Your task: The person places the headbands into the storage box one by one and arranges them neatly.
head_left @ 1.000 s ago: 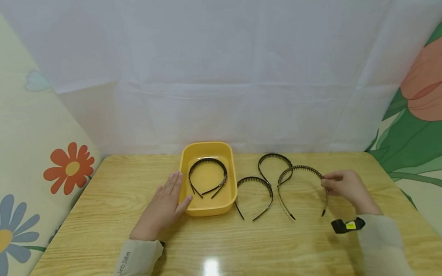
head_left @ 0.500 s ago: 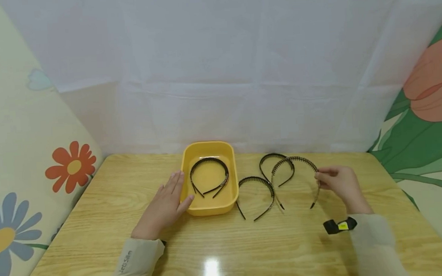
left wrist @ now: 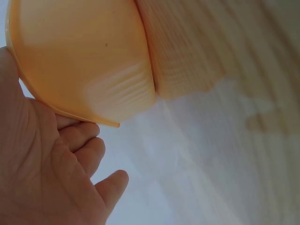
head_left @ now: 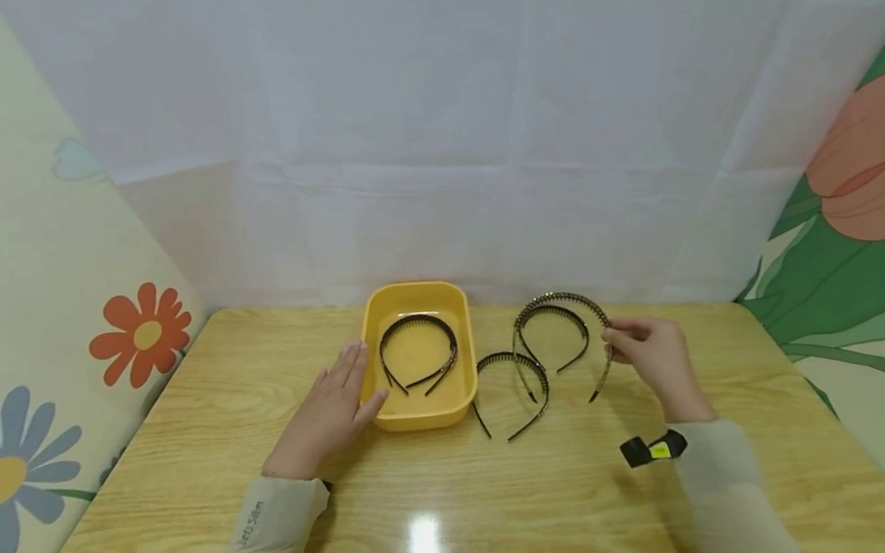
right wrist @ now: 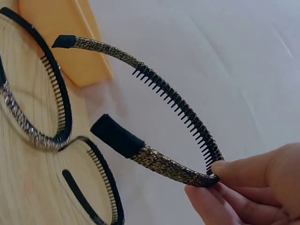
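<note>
My right hand point(head_left: 656, 361) pinches a gold-glitter headband point(right wrist: 164, 166) by one side, between thumb and fingers. It has black comb teeth inside and dark end caps. In the head view this headband overlaps two others: a black toothed one point(head_left: 587, 336) at the back and a silver-glitter one point(head_left: 546, 388) nearer, both lying on the table. My left hand point(head_left: 322, 416) rests with fingers extended against the left side of a yellow plastic tray point(head_left: 423, 423); the left wrist view shows the fingers at its rim. Black headbands point(head_left: 415, 318) lie nested inside the tray.
The wooden table point(head_left: 500, 507) ends at a white cloth backdrop point(head_left: 406, 145). Flower-printed panels point(head_left: 28, 248) stand at both sides. The near headband lies right beside the tray's right wall.
My right hand has carried the gold-glitter headband left and toward the back, from the right side to over the other two. The left hand and tray have stayed in place.
</note>
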Demonstrator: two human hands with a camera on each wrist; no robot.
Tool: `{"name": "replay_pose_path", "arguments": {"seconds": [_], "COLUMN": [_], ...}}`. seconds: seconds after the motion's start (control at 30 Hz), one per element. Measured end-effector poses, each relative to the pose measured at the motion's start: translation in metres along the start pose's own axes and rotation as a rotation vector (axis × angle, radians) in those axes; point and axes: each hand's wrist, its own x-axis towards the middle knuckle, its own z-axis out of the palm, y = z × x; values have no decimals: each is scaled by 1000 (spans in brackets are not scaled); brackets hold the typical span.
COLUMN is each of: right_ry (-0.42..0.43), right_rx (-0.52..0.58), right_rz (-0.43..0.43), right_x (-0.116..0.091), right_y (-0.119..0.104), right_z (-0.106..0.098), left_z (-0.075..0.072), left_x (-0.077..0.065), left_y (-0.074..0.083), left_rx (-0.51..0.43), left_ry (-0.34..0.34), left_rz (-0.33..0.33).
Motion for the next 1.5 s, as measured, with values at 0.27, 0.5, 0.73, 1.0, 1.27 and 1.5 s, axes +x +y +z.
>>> {"name": "replay_pose_path", "arguments": {"seconds": [0.27,0.5,0.73,1.0,1.27,1.5], "right_ry": [-19,-31,-57,-49,-24,-17], "right_rx": [32,80,155,227,242,273], "right_rz": [-15,-21,0,1,-12,-12], "right_x": [0,1,8,13,15,16], "right_y": [-11,-15,-20,-30,-40,-47], "right_z": [18,37,55,77,99,115], "left_z": [0,1,1,0,1,1], "left_x": [-1,0,1,0,0,1], "left_y": [1,1,0,-1,-3,-3], "left_rx": [10,21,12,-1,-4,-6], "left_ry": [9,10,-5,-8,-8,-20], "left_rz": [2,4,2,0,9,-3]}}
